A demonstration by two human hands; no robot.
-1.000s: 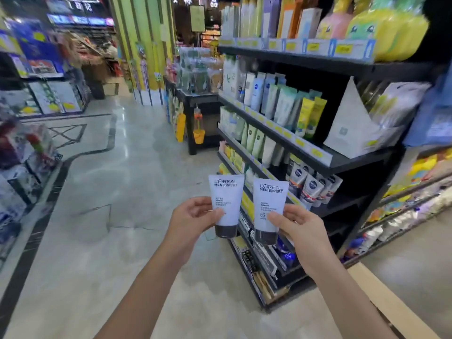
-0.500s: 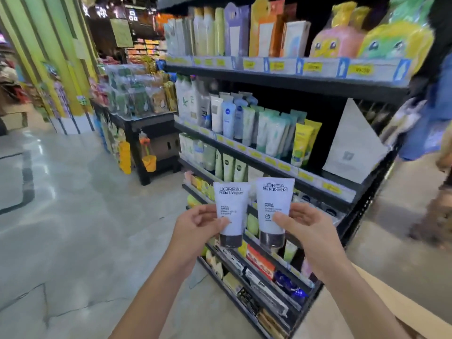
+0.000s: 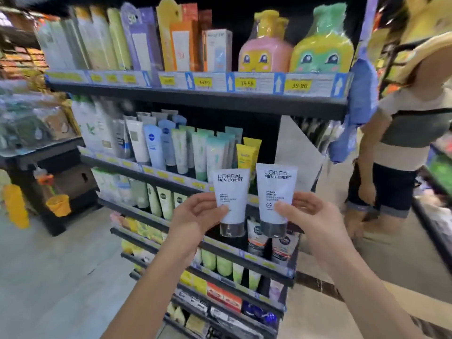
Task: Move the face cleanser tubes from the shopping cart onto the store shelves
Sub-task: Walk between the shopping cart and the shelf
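Left grip [image 3: 198, 216] pinches left tube [image 3: 231, 192] upright; right grip [image 3: 310, 216] pinches right tube [image 3: 276, 187] beside it; arms outstretched.

Both bare forearms reach forward and up from the lower edge, angling in toward each other. The left hand [image 3: 195, 217] pinches the left tube [image 3: 231, 192] by its lower half, thumb across the front and fingers curled behind. The right hand [image 3: 311, 216] grips the right tube [image 3: 276, 189] the same way. The hands are level, close together and not touching, wrists slightly bent back.
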